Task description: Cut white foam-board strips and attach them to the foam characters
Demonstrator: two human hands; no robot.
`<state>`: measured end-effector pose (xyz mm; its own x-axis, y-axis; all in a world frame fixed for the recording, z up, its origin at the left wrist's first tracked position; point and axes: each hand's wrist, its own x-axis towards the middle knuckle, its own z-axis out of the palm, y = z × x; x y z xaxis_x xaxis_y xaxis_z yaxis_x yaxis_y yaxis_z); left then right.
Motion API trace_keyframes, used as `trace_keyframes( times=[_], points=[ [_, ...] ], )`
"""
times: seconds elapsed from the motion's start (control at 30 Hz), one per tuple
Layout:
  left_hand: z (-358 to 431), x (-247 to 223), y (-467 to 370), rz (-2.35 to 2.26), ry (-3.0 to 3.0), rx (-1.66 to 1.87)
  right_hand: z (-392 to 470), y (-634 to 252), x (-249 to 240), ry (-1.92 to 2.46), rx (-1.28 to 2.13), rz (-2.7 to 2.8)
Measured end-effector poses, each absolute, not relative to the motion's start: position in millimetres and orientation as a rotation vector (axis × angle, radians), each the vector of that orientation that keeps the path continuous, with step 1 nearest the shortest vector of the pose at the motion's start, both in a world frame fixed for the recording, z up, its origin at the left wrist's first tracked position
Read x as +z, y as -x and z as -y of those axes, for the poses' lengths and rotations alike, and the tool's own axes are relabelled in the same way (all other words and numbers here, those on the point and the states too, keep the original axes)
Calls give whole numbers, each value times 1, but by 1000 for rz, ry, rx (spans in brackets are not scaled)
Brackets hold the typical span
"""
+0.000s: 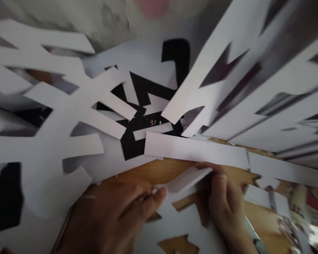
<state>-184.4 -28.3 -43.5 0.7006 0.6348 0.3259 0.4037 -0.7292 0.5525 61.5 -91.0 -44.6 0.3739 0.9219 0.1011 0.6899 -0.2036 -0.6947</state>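
Between my two hands, low in the middle, is a small white paper piece [189, 179]. My left hand [127, 208], blurred, pinches its left end between thumb and fingers. My right hand [224, 201] is closed on its right end, with the thumb up. Beneath them lies a white sheet with cut-out openings [172, 224]. Just beyond the hands a long white strip [196, 150] runs to the right. Farther off, a black cut-out shape [135, 146] rests on white paper.
Large white cut-out sheets [50, 116] cover the left side. More tall white cut pieces [243, 81] stand or lean at the right. Wooden table surface [137, 171] shows between papers. Blurred small items lie at the far right. A black piece [12, 197] is at the left edge.
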Motion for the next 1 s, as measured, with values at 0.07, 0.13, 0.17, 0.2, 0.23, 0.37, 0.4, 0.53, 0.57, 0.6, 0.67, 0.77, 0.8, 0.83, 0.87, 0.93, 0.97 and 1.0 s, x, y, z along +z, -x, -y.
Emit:
trace_keyframes(
  times=[0.07, 0.13, 0.17, 0.2, 0.23, 0.37, 0.4, 0.53, 0.57, 0.6, 0.67, 0.77, 0.8, 0.83, 0.87, 0.93, 0.97, 1.0],
  points=[
    [23, -38, 181, -823, -2501, 809, 87, -59, -47, 1891, 513, 1275],
    [21, -37, 179, -857, -2497, 886, 83, -55, -49, 1770, 532, 1138],
    [21, -39, 179, -836, -2499, 925, 83, -53, -48, 1732, 508, 1092],
    [22, -40, 179, -813, -2500, 969, 84, -52, -45, 1711, 438, 1054],
    [23, -41, 179, -778, -2505, 1016, 87, -51, -41, 1695, 373, 1029],
    [32, -41, 177, -796, -2606, 1062, 128, -48, -9, 1651, 187, 962],
    [34, -41, 176, -808, -2629, 1038, 146, -46, -2, 1651, 166, 949],
    [39, -43, 168, -831, -2681, 863, 217, -33, 15, 1729, 161, 994],
    [39, -42, 165, -831, -2695, 829, 231, -31, 17, 1761, 171, 1020],
    [38, -41, 162, -834, -2708, 812, 244, -29, 19, 1795, 183, 1047],
    [37, -35, 155, -856, -2736, 784, 268, -32, 26, 1868, 214, 1101],
    [37, -20, 144, -879, -2804, 684, 312, -53, 38, 2060, 290, 1113],
    [38, -15, 141, -877, -2832, 641, 329, -64, 41, 2156, 329, 1084],
    [39, -10, 138, -876, -2859, 596, 346, -75, 41, 2319, 392, 1021],
    [40, -6, 135, -882, -2882, 551, 362, -87, 39, 2433, 423, 948],
    [44, 0, 130, -920, -2914, 466, 385, -109, 29, 2519, 300, 809],
    [45, 2, 127, -952, -2922, 425, 390, -118, 23, 2533, 176, 748],
    [47, 3, 124, -988, -2926, 384, 392, -126, 16, 2532, 56, 703]
  ],
)
